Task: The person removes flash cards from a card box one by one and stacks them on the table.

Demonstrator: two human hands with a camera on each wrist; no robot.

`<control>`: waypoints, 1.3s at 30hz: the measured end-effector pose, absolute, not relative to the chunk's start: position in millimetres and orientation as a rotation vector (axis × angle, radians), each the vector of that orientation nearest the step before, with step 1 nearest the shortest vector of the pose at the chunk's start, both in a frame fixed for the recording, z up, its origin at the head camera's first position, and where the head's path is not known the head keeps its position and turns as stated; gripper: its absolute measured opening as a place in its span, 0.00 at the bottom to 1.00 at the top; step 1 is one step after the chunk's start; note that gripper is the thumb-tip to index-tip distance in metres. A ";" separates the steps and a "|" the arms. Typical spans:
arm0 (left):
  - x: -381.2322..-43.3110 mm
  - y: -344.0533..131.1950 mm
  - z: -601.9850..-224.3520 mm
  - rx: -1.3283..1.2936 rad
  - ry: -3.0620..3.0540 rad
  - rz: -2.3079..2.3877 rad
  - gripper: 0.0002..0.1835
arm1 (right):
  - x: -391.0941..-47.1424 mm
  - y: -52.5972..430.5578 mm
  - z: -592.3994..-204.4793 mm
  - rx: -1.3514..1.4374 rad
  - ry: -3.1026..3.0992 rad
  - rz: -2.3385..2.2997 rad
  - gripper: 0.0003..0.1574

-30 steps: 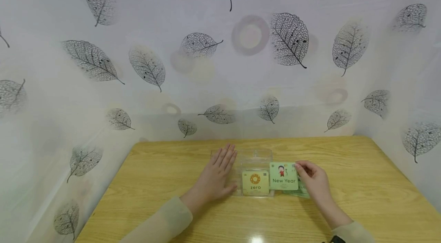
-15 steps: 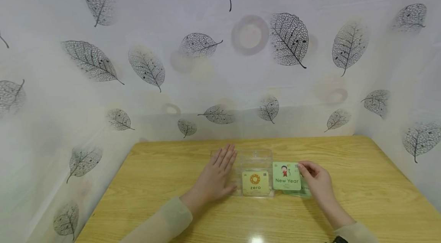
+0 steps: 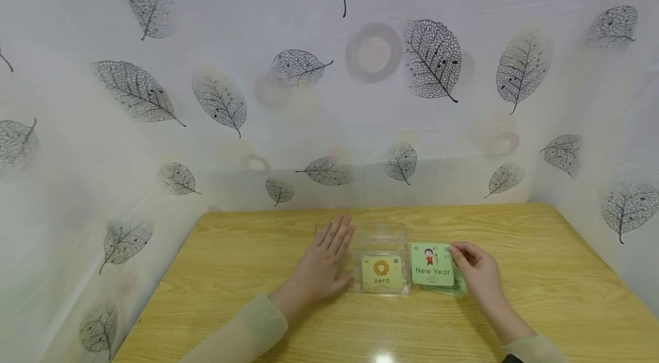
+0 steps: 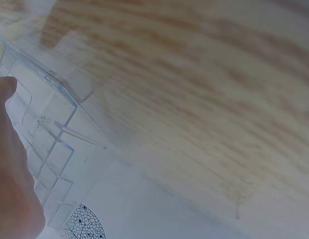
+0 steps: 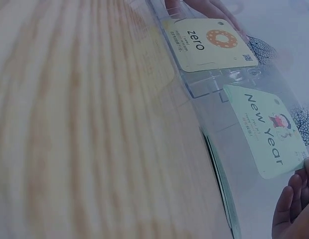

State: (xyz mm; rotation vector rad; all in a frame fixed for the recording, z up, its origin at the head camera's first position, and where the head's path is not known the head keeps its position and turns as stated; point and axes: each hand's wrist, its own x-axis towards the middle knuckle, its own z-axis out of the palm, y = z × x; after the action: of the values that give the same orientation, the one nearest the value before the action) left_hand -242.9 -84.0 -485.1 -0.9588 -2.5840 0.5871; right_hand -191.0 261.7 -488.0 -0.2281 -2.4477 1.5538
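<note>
My right hand (image 3: 479, 274) pinches a green "New Year" flash card (image 3: 432, 264) by its upper right edge; the right wrist view shows the card (image 5: 266, 132) raised and tilted above the table. Below it lies a stack of green cards (image 3: 447, 290), partly covered by the held card and the fingers. With straight fingers, my left hand (image 3: 325, 263) rests on the left part of a clear plastic box (image 3: 382, 231). In the box's right compartment, a yellow "zero" card (image 3: 381, 272) faces up. The left wrist view shows the box's clear wall (image 4: 67, 109) beside the hand.
Everything stands on a wood-grain table (image 3: 247, 271). A white leaf-printed sheet (image 3: 360, 123) closes off the back and both sides, meeting the table at its far edge.
My right hand has drawn the "New Year" card a little to the right, away from the box and farther over the green stack. My left hand has stayed in place.
</note>
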 end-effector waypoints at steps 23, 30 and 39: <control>-241.7 -82.8 -483.3 -0.953 -2.611 0.608 0.56 | -193.3 268.6 -495.4 -0.317 -2.484 1.534 0.21; -241.7 -82.2 -482.9 -0.947 -2.624 0.621 0.56 | -194.3 270.8 -496.6 -0.324 -2.489 1.509 0.19; -241.6 -82.8 -483.1 -0.949 -2.615 0.625 0.56 | -195.8 273.5 -501.9 -0.339 -2.502 1.473 0.19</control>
State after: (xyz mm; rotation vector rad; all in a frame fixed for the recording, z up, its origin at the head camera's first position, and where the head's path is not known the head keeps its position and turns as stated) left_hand -241.6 -82.8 -483.1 -0.9490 -2.6152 0.6249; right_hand -195.8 273.5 -501.9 -0.3385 -2.5022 1.4731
